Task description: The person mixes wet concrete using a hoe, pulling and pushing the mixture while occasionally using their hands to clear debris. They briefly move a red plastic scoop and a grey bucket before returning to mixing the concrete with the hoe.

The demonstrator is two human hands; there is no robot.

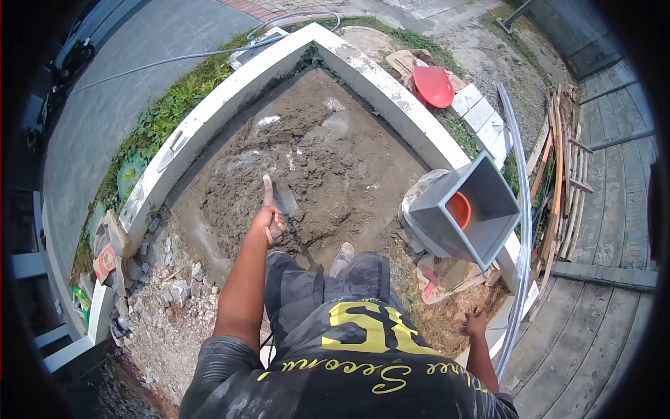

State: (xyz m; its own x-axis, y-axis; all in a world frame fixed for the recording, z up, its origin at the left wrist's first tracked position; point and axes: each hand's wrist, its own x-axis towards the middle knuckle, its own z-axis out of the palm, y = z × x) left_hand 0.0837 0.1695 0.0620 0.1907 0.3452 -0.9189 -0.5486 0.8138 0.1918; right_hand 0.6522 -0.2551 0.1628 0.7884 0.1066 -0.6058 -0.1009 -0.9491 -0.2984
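Observation:
My left hand [271,225] is over the wet grey mortar heap [303,160], its fingers curled. A pale, narrow shape [267,190] points forward from it; I cannot tell if this is a handle or a dusty finger. Just right of it, a flat grey piece [286,200] lies against the mortar. At the lower right, my right hand [475,324] hangs beside my body with its fingers partly spread, holding nothing visible. The mortar fills the corner of a low white wall [380,77]. One of my feet [343,257] shows at the heap's near edge.
A grey square bucket [436,222] with an orange container [458,209] inside stands right of the mortar. Beyond the wall is a red basin [433,86]. A long metal strip [519,209] runs along the right, near stacked wood [551,167]. Rubble [179,290] lies left.

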